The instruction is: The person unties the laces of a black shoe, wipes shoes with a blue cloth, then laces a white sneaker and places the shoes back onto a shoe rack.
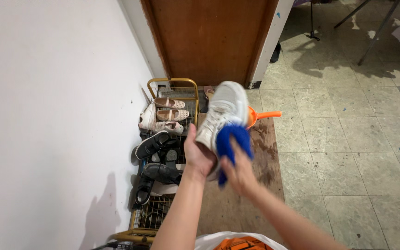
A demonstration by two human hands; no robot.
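My left hand (196, 155) grips a white sneaker (223, 110) by its heel end and holds it up, toe pointing away from me. My right hand (239, 172) presses a blue cloth (231, 143) against the side of the sneaker. The right hand is blurred. Both hands hover above a brown wooden board (265, 157) on the floor.
A gold wire shoe rack (172, 83) stands along the white wall at left, holding pale flats and black sandals (156, 157). An orange plastic scoop (260, 115) pokes out behind the sneaker. A wooden door (209, 37) is ahead; tiled floor (348, 139) spreads to the right.
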